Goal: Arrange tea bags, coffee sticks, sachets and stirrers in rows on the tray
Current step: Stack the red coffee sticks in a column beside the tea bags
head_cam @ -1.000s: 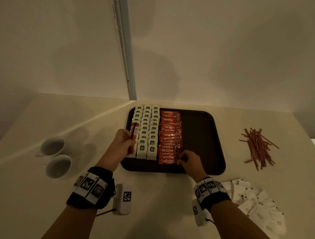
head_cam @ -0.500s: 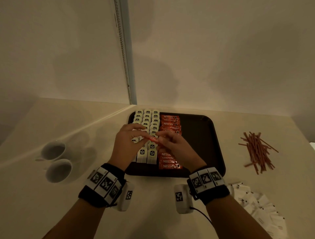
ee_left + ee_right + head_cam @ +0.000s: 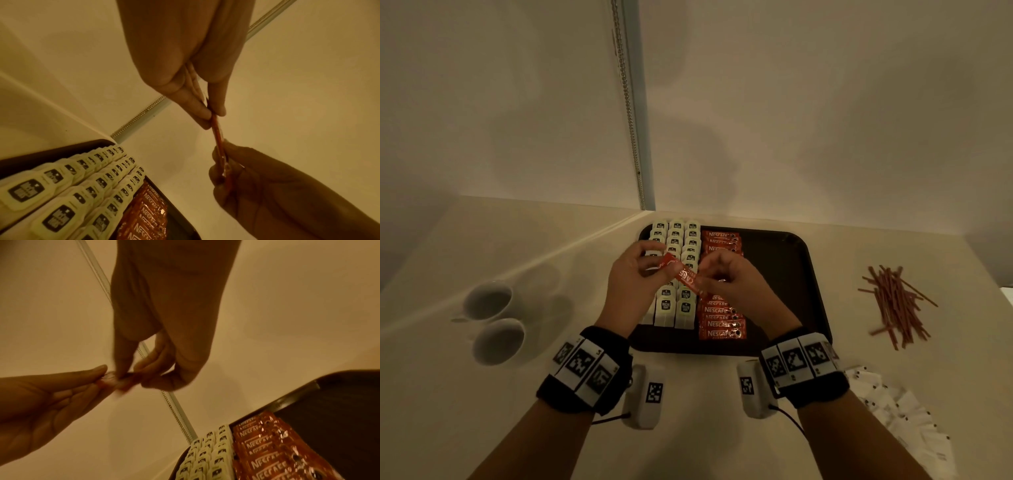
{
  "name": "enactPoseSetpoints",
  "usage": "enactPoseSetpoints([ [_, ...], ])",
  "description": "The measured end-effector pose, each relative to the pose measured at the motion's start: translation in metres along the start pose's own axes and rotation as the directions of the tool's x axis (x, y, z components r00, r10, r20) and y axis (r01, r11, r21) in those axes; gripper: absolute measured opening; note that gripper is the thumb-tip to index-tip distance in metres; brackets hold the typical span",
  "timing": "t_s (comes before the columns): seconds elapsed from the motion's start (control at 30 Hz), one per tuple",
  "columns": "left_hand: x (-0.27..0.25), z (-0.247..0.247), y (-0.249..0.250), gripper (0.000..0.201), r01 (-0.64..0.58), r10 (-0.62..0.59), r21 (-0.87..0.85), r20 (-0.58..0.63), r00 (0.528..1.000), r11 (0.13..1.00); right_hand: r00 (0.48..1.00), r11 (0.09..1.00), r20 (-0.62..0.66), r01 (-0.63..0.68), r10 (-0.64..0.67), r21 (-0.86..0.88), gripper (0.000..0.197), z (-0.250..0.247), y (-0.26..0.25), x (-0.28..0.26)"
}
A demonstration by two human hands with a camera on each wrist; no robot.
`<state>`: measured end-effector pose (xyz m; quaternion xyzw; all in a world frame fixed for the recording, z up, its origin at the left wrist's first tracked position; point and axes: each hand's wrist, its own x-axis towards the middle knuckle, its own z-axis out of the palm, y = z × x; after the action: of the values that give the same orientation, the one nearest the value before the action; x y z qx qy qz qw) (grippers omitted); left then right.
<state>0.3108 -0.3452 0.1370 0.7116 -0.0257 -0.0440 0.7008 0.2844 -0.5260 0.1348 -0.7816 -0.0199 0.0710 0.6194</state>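
Surface: a pale beige countertop (image 3: pixel 482 428) set in a wall corner, dimly lit.
Tray: a dark brown rectangular plastic tray (image 3: pixel 791 274) is placed at the centre; its right half is left bare.
Rows: three columns of cream paper tea bags (image 3: pixel 676 310) and one column of red foil coffee sticks (image 3: pixel 720 327) are laid side by side on the tray's left half.
Change: a single red coffee stick (image 3: pixel 681 274), held in the left hand alone a second earlier, is now raised above the tray and shared between both hands.
Left hand (image 3: pixel 635 277): one end of the stick is pinched between thumb and fingertips.
Right hand (image 3: pixel 734 279): the other end is pinched; it was at the near end of the coffee column a second ago.
Meaning: a hand-over is judged to be under way, so that the stick can be added to the coffee column.
Remaining: the loose reddish-brown stirrers (image 3: pixel 895 303) and white paper sachets (image 3: pixel 914 421) are seen on the countertop, right of the tray.
Bystanders: two white ceramic cups (image 3: pixel 493 322) are seen at the left.
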Motion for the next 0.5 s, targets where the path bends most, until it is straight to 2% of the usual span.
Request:
enactPoseSetpoints([
  [0.1, 0.003, 0.004, 0.003, 0.019, -0.037, 0.038, 0.053, -0.018, 0.999, 0.998, 0.990, 0.999, 0.143, -0.020, 0.015, 0.033, 0.044, 0.004, -0.011, -0.003],
  [0.17, 0.003, 0.005, 0.003, 0.018, -0.010, 0.005, 0.079, 0.067, 0.998, 0.997, 0.993, 0.987, 0.116, 0.002, -0.021, 0.162, 0.062, 0.007, -0.014, -0.004],
  [0.23, 0.001, 0.004, 0.001, 0.028, 0.052, -0.067, 0.089, 0.173, 0.983, 0.995, 0.998, 0.965, 0.054, 0.007, -0.022, 0.261, 0.068, 0.007, -0.014, -0.004],
  [0.3, -0.001, 0.001, -0.002, 0.026, 0.073, -0.092, 0.094, 0.208, 0.974, 0.993, 1.000, 0.977, -0.002, 0.004, -0.004, 0.215, 0.053, 0.005, -0.011, -0.002],
  [0.4, -0.002, -0.003, -0.004, 0.023, 0.076, -0.084, 0.062, 0.155, 0.984, 0.995, 0.991, 0.995, -0.132, -0.008, 0.021, 0.103, 0.021, 0.002, -0.005, 0.000],
  [0.5, -0.002, -0.003, -0.004, 0.023, 0.104, -0.097, -0.043, 0.154, 0.983, 0.994, 0.981, 0.995, -0.195, 0.021, -0.001, 0.100, 0.015, 0.000, -0.005, 0.000],
])
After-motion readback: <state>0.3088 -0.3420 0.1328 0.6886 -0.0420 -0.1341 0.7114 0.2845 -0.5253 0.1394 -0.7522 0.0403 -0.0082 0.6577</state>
